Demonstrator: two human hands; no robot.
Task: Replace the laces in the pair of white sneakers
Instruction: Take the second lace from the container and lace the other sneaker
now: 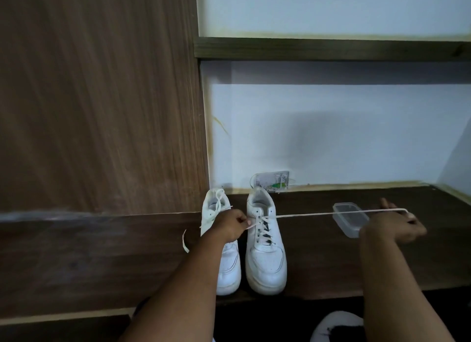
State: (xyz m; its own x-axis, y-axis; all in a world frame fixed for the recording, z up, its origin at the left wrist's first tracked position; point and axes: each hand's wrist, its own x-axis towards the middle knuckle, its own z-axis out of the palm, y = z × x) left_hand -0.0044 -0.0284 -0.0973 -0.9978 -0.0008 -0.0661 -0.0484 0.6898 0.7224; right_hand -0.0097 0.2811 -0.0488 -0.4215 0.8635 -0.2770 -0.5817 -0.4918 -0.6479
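Two white sneakers stand side by side on the dark wooden desk [331, 260], toes toward me. The right sneaker [265, 244] is laced partway up. Its white lace [318, 213] runs taut to the right into my right hand [393, 224], which is closed on it. My left hand [230, 225] hovers over the left sneaker [228, 265] and pinches the other end of that lace just left of the right sneaker's eyelets. Loose lace lies in the left sneaker's opening, and a lace end [185, 242] hangs left of my left wrist.
A clear plastic container [350, 219] sits on the desk behind my right hand. A wall socket plate [271, 179] is at the back wall behind the sneakers. A tall wooden panel [102, 99] rises at left and a shelf [331, 48] runs overhead.
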